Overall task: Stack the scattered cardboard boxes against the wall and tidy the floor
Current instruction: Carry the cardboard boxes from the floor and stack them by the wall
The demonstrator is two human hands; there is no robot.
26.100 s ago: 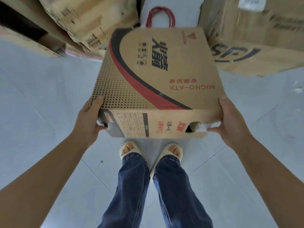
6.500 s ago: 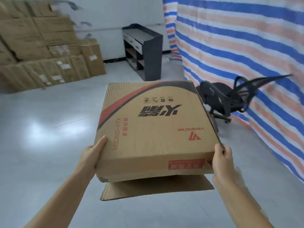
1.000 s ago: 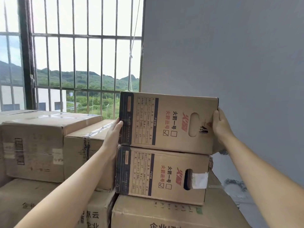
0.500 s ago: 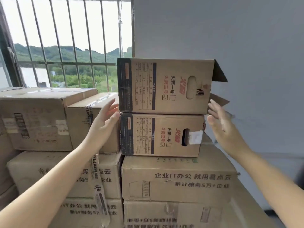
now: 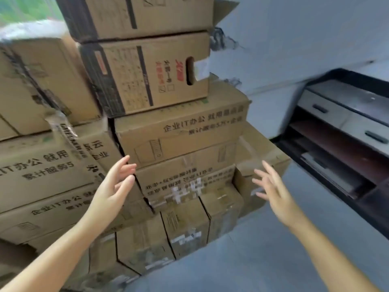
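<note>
Brown cardboard box with handle slot (image 5: 151, 74) sits stacked by grey wall (image 5: 305, 34), above and beyond both hands; left hand (image 5: 111, 190), right hand (image 5: 273, 190) fingers spread, holding nothing, black shelf unit (image 5: 341, 127) right of them

The only camera sat on my head and looked forward and down, tilted so the scene leaned. It faced the stack of cardboard boxes (image 5: 160, 127) against the grey wall (image 5: 305, 39) from close up; the top box ran off the upper edge. My left hand (image 5: 113, 186) and right hand (image 5: 275, 190) reached in from the bottom corners. A dark shelf unit (image 5: 347, 131) filled the right edge, with grey floor (image 5: 252, 260) below. The picture was motion-blurred.
</note>
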